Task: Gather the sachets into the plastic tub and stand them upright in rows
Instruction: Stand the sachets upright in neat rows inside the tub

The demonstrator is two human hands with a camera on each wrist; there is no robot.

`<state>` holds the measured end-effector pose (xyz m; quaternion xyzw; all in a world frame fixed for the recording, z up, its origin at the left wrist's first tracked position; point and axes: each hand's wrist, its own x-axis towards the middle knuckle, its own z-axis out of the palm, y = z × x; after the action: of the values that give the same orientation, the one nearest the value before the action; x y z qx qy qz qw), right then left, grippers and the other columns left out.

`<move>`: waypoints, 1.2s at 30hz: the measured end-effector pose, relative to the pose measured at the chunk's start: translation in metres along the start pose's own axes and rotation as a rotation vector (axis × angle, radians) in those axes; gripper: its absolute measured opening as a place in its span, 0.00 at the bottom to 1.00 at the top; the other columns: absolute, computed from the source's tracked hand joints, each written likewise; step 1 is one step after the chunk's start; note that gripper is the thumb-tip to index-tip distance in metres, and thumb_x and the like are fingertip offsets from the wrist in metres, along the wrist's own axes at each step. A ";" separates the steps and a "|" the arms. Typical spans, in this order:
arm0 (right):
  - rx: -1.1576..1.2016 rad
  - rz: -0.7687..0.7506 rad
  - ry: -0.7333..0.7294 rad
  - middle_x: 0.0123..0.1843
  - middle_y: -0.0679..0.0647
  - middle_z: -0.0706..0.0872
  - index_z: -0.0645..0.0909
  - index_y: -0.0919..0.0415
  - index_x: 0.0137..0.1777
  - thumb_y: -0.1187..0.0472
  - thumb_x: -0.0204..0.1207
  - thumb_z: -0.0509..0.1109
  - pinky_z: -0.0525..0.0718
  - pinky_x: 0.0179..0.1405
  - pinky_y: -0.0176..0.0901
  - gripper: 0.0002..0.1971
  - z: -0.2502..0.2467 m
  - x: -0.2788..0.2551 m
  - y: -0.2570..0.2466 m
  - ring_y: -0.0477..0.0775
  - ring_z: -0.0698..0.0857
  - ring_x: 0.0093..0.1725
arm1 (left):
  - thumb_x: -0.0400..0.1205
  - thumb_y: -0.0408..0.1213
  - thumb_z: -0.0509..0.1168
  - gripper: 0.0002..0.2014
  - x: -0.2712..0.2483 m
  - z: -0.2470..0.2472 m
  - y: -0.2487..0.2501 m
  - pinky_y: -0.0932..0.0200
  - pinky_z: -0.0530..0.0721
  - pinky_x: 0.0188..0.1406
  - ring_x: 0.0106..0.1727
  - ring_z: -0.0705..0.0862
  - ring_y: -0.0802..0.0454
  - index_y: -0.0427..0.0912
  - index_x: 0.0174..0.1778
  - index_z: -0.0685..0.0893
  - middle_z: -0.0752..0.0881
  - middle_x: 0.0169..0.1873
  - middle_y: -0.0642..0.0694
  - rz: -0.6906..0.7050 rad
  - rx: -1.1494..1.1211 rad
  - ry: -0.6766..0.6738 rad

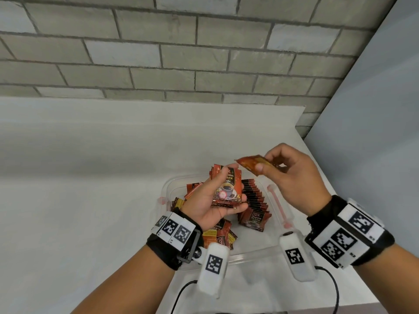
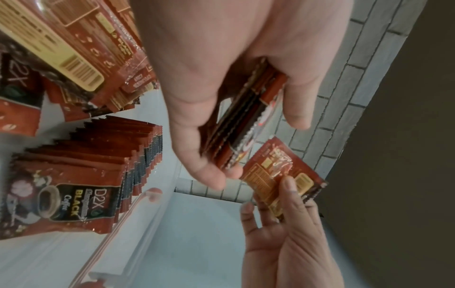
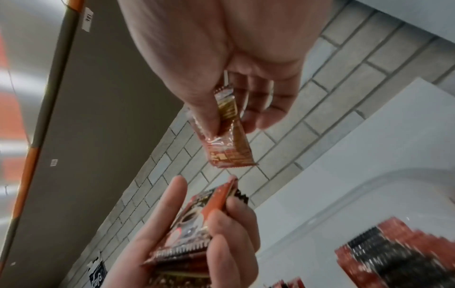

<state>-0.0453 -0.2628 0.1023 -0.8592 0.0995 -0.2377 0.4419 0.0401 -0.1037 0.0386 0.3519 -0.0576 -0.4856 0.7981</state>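
Now, above the clear plastic tub point(image 1: 260, 252), I'd square the red foil sachet point(image 1: 251, 163) pinched in my right hand point(image 1: 292, 177) onto the thin stack of matching sachets point(image 1: 226, 189) gripped in my left hand point(image 1: 210, 205), faces matched.

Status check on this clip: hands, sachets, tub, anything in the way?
Left hand holds a sachet stack. Right hand pinches one sachet. One upright row in the tub, loose sachets beside it. Nothing in the way.
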 end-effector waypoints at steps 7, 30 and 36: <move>-0.237 -0.230 -0.280 0.50 0.46 0.81 0.89 0.52 0.42 0.51 0.63 0.80 0.72 0.57 0.29 0.09 0.013 -0.014 0.000 0.46 0.76 0.54 | 0.76 0.28 0.67 0.25 0.002 0.005 0.004 0.49 0.89 0.41 0.48 0.89 0.44 0.44 0.70 0.78 0.87 0.56 0.38 0.090 -0.058 -0.064; -0.924 0.089 -0.734 0.50 0.48 0.86 0.78 0.50 0.47 0.59 0.76 0.66 0.68 0.44 0.41 0.03 0.003 -0.029 0.025 0.49 0.81 0.48 | 0.69 0.39 0.71 0.13 -0.001 -0.011 0.033 0.52 0.87 0.41 0.37 0.87 0.48 0.43 0.49 0.83 0.83 0.34 0.44 0.182 0.178 0.153; -1.108 0.015 -0.790 0.44 0.47 0.83 0.71 0.51 0.42 0.64 0.78 0.59 0.62 0.44 0.44 0.07 0.014 -0.032 0.036 0.54 0.80 0.48 | 0.70 0.39 0.70 0.16 -0.003 -0.011 0.030 0.51 0.86 0.44 0.37 0.87 0.48 0.46 0.55 0.84 0.85 0.36 0.45 0.170 0.174 0.159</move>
<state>-0.0642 -0.2616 0.0561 -0.9804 0.0435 0.1832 -0.0584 0.0654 -0.0874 0.0496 0.4509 -0.0658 -0.3801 0.8049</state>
